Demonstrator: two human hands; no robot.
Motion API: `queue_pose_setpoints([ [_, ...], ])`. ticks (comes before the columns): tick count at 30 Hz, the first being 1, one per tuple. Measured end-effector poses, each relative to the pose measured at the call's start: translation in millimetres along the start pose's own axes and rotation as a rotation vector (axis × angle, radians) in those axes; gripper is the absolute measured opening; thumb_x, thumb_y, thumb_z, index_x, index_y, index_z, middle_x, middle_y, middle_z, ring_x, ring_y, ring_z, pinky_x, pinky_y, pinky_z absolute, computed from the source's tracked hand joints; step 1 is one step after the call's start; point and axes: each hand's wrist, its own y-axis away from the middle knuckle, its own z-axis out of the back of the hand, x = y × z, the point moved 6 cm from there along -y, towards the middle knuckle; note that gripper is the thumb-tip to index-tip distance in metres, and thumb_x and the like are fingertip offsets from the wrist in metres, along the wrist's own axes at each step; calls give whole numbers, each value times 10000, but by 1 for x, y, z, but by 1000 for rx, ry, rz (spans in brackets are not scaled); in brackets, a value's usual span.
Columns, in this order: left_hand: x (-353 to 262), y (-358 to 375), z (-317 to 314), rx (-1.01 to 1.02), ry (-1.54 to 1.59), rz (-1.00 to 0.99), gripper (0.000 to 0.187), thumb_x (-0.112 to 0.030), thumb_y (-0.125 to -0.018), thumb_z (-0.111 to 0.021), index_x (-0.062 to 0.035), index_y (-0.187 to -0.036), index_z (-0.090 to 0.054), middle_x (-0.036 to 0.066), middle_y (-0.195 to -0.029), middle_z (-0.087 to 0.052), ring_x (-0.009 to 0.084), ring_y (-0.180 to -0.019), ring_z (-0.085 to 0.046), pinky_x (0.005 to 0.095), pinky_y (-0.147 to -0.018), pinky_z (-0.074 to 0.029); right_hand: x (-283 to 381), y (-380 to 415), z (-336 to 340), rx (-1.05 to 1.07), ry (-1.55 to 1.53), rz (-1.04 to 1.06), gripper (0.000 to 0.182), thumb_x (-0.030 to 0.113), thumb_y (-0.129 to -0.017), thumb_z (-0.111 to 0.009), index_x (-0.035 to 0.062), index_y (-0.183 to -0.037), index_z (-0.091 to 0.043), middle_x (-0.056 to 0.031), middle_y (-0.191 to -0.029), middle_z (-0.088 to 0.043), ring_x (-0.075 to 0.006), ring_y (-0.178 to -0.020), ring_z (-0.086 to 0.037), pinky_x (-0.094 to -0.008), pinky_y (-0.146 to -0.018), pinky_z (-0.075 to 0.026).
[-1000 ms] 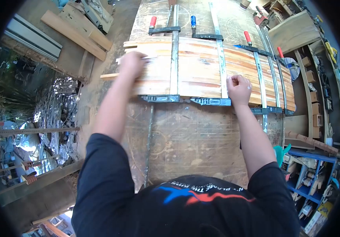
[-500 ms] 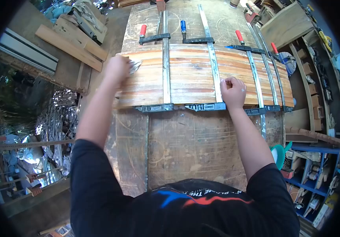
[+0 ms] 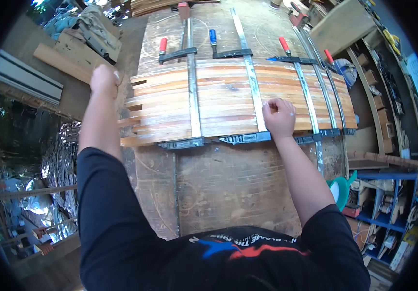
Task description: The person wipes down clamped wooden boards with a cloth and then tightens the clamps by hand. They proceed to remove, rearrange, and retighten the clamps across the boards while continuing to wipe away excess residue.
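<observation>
Clamped on the workbench (image 3: 238,179), this wood-strip panel (image 3: 223,104) looks heavy and stiff, perhaps slick where smeared white; the ends seem the best hold. Right hand (image 3: 279,117), loosely fisted, rests on it beside a bar clamp (image 3: 250,77); left hand (image 3: 104,78) hovers past its left end, contents unclear.

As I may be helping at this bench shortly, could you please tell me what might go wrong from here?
The wood strips end unevenly at the left, so the left hand, out beyond them, might catch on a protruding end if it came back low. The right hand is close beside the bar of the blue-handled clamp, so its knuckles could knock the metal if it moved left.
</observation>
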Motion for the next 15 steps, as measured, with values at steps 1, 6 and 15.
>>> queue_pose_setpoints([
  [1, -14, 7, 21, -30, 29, 1, 231, -205, -902, -760, -48, -1067, -797, 203, -1037, -777, 322, -1003, -760, 423, -874, -597, 3, 0, 2, -12, -12, 9, 172, 273, -865, -747, 112, -816, -711, -57, -832, -711, -277, -917, -651, -419, -926, -466],
  [6, -140, 39, -18, 18, 250, -341, 235, -302, -920, -749, -153, -1089, -816, 183, -1026, -775, 354, -960, -745, 447, -884, -583, 5, -2, 4, 17, 11, -7, 169, 274, -871, -738, 115, -819, -711, -54, -836, -713, -270, -910, -650, -413, -921, -464],
  [15, -19, 29, -41, 26, 105, 11, 324, -331, -922, -734, -100, -1146, -774, 181, -1134, -758, 373, -1081, -719, 479, -936, -567, 0, 0, 1, 0, -11, 44, 125, 236, -844, -726, 119, -811, -697, -56, -848, -717, -274, -910, -647, -424, -930, -465],
])
